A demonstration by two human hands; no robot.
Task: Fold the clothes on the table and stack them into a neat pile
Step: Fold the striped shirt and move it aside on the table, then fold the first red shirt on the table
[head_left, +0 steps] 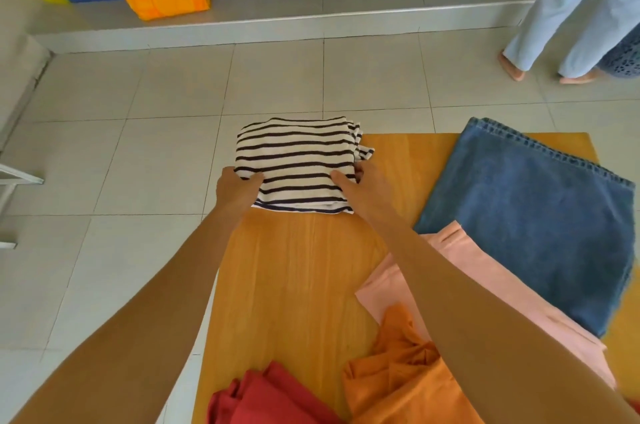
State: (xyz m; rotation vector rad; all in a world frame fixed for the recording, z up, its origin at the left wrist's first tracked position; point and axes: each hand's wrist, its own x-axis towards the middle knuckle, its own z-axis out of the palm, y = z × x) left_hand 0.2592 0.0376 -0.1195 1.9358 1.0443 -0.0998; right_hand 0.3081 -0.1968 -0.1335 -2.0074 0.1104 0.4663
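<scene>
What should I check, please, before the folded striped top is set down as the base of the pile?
1. Grip on both sides: ok. The left hand and right hand each clasp a near corner of the striped top.
2. Fold tidy: not ok. A loose bit of fabric sticks out at its far right edge.
3. Support underneath: not ok. The top overhangs the far left corner of the table, partly above the floor.
4. Bare landing spot: ok. Bare wood lies just nearer than the top.
5. Other clothes folded: not ok. The red garment and orange garment lie crumpled.
6. Denim piece folded: cannot tell.
</scene>
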